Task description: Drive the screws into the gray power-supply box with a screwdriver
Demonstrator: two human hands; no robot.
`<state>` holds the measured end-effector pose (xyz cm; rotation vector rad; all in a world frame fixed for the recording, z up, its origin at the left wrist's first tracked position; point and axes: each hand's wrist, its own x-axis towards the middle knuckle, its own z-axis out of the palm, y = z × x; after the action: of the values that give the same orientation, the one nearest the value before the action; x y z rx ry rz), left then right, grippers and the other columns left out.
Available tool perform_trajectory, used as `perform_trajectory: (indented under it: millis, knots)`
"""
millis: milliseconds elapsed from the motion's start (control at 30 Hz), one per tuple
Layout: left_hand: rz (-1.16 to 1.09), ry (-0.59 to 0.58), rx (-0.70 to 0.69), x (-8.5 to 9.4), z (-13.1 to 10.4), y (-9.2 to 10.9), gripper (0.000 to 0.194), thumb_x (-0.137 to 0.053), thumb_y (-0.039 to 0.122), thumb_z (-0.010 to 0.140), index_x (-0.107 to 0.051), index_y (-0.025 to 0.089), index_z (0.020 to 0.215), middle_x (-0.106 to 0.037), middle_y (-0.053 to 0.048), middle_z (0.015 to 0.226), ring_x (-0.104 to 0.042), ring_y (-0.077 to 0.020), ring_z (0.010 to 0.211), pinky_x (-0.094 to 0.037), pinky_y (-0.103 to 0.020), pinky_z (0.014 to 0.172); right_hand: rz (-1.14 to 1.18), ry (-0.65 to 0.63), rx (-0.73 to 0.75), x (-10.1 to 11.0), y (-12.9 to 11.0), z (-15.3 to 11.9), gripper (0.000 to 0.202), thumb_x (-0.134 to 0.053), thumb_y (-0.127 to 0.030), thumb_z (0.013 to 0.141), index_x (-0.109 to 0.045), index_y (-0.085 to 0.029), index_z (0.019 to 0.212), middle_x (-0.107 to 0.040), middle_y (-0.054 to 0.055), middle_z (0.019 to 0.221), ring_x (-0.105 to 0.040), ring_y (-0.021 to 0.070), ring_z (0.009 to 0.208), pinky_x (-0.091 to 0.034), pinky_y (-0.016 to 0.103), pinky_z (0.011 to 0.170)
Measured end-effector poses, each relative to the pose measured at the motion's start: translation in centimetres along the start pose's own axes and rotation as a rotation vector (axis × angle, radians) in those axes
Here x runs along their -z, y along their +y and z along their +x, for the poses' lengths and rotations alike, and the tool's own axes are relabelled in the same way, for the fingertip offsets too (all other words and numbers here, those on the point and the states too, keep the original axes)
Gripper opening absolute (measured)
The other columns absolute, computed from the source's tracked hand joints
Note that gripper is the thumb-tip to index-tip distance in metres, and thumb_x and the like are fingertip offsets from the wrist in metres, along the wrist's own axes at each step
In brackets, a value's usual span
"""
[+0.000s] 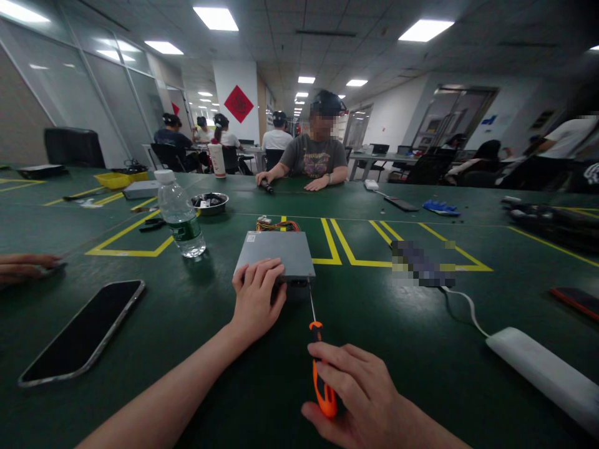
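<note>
A grey metal computer power supply point(276, 246) lies on the green table in front of me, its bundle of coloured cables point(281, 226) at the far side. My left hand point(257, 293) grips its near left part, fingers over the top and thumb down at the near face. In my right hand point(355, 386) is an orange and black screwdriver point(326, 396), held by the handle between thumb and fingers. The shaft points away from me, and its tip meets the near face of the power supply close to the right corner. Any screw there is too small to make out.
A water bottle point(181, 218) and a metal bowl point(209, 202) of small parts stand to the left. A phone point(84, 330) lies nearer. On the right are a white power strip point(538, 368) and its cable. Another person point(316, 153) sits opposite; someone's hand point(28, 267) shows at the left edge.
</note>
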<state>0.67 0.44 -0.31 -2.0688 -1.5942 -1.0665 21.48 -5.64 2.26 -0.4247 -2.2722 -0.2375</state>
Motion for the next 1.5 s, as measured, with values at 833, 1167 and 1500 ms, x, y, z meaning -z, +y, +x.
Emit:
perform_trajectory:
  millis: [833, 1167, 1500]
  knots:
    - [-0.005, 0.002, 0.000, 0.1, 0.0, 0.1, 0.027, -0.048, 0.024, 0.083, -0.050, 0.026, 0.110, -0.058, -0.004, 0.120, -0.048, -0.0222, 0.115, -0.022, -0.045, 0.099, 0.116, -0.031, 0.080, -1.5, -0.1, 0.8, 0.024, -0.040, -0.031, 0.094, -0.052, -0.011, 0.094, -0.067, 0.014, 0.091, -0.066, 0.0171, 0.073, -0.054, 0.028, 0.064]
    - [0.000, 0.010, -0.004, -0.1, 0.1, 0.0, 0.028, -0.050, 0.024, 0.082, -0.050, 0.026, 0.110, -0.059, -0.004, 0.119, -0.048, -0.0222, 0.113, -0.023, -0.045, 0.099, 0.087, 0.002, 0.101, -1.2, -0.1, 1.1, 0.023, -0.042, -0.030, 0.095, -0.052, -0.010, 0.098, -0.066, 0.016, 0.096, -0.064, 0.0167, 0.088, -0.051, 0.027, 0.074]
    - [0.007, 0.007, 0.000, -0.1, 0.0, 0.0, 0.026, -0.050, 0.025, 0.082, -0.051, 0.025, 0.109, -0.059, -0.004, 0.119, -0.048, -0.0225, 0.113, -0.023, -0.045, 0.098, 0.110, -0.102, 0.098, -0.7, -0.3, 1.6, 0.034, -0.028, -0.033, 0.097, -0.052, -0.012, 0.110, -0.063, 0.017, 0.106, -0.061, 0.0193, 0.098, -0.052, 0.030, 0.076]
